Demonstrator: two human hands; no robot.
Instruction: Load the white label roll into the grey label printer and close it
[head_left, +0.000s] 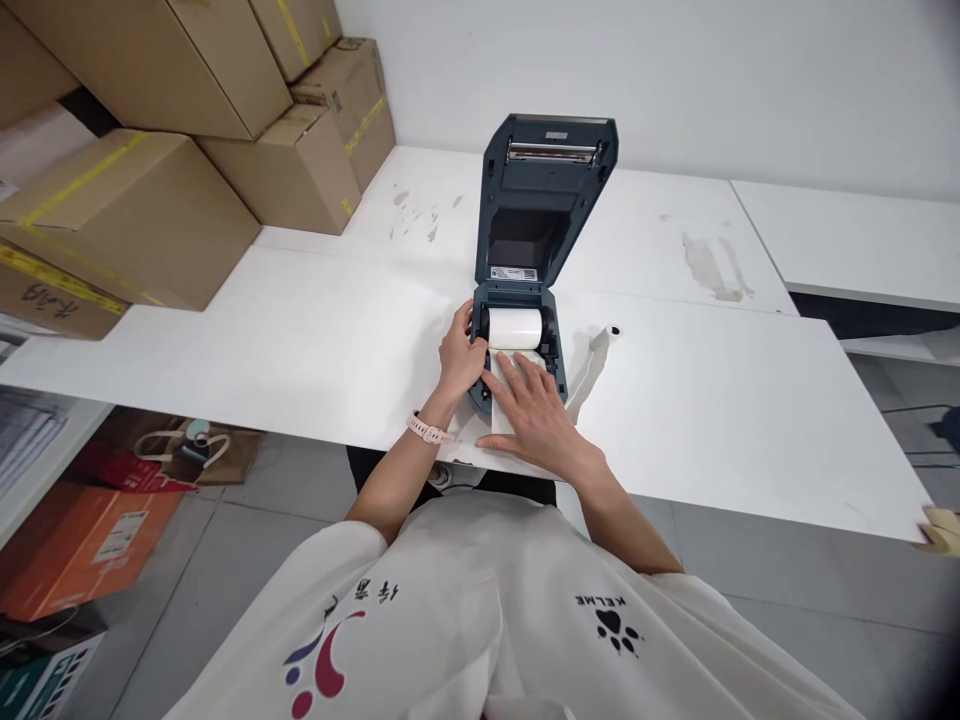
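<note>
A dark label printer stands on the white table with its lid swung up. Inside it sits a white label roll, its loose strip drawn out over the printer's front. My left hand grips the printer's left side, fingers bent around the edge by the roll. My right hand lies flat on the strip with its fingers spread. Right of the printer, a small empty-looking core trails a curled strip of backing paper.
Cardboard boxes are stacked on the table's left part against the wall. The table's front edge runs close to my body. An orange box and a paper bag are below at the left.
</note>
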